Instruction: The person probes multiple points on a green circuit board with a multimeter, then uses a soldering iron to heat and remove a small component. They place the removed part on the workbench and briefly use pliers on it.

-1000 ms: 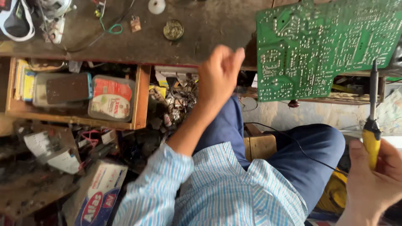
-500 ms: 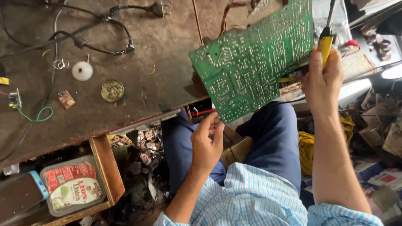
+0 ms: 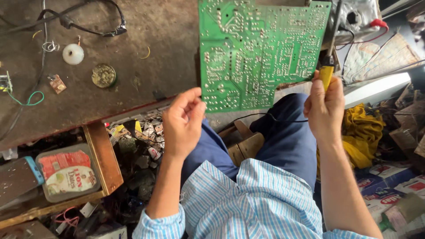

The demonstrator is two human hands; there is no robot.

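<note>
A green circuit board (image 3: 261, 53) lies solder side up at the near edge of a worn brown table (image 3: 146, 66), its lower part hanging over the edge above the person's lap. The left hand (image 3: 183, 121) hovers just beside the board's lower left corner, fingers (image 3: 195, 108) loosely curled and empty; whether they touch the board cannot be told. The right hand (image 3: 325, 108) is closed around the yellow handle of a tool (image 3: 327, 66), whose dark shaft points up and away across the board's right edge. A thin black cord (image 3: 274, 118) runs across the lap below the board.

The person sits in blue trousers and a blue striped shirt.

On the table to the left of the board lie a round tin (image 3: 103, 75) with dull yellowish contents, a small white disc (image 3: 73, 54), a tiny brown part (image 3: 56, 83), a green wire loop (image 3: 28, 99) and a black cable (image 3: 79, 22).

Below the table edge on the left, an open wooden drawer (image 3: 106, 159) holds a clear plastic box (image 3: 68, 175) with a red and white label, beside a dark flat piece. Right of the drawer, a heap of small scrap parts (image 3: 141, 137) fills the space beneath the table.

To the right lie a yellow cloth (image 3: 363, 132), printed cartons (image 3: 389, 186) and a pale flat panel (image 3: 380, 88).
</note>
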